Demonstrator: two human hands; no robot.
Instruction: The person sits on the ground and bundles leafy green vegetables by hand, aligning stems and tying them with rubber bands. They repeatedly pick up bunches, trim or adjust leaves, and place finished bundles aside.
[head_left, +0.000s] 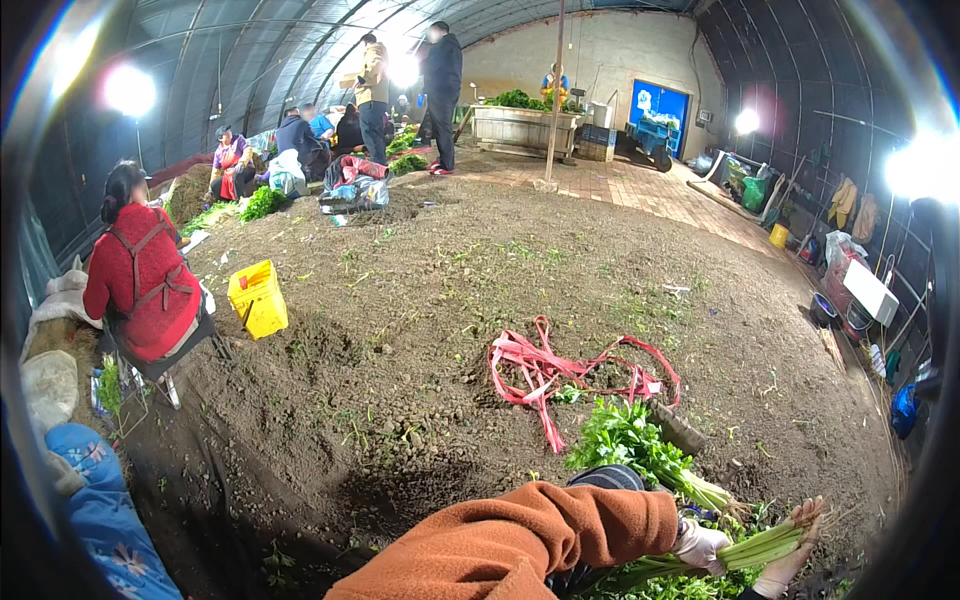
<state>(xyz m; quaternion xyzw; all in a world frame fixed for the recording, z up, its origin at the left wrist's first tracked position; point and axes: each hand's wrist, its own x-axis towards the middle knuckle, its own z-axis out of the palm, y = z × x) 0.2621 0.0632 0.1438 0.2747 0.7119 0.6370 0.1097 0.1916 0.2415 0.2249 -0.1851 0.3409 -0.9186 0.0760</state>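
My left hand (702, 546), in a whitish glove below an orange sleeve, grips a bunch of leafy celery (759, 547) around its pale green stalks. The root ends of this bunch point to the right. My right hand (792, 553) is flat against the root end, its fingers straight and not wrapped around the stalks. Just above, another celery bunch (630, 444) lies on the soil, its roots towards the lower right. More loose celery greens (679, 581) show beneath my hands, partly hidden by my sleeve.
Pink flat strapping (536, 367) lies tangled on the soil ahead. A yellow bucket (259, 301) stands left, near a seated person in red (146, 277). Several people sit or stand farther back, beside greens. A large trough (517, 135) heaped with greens stands before the end wall.
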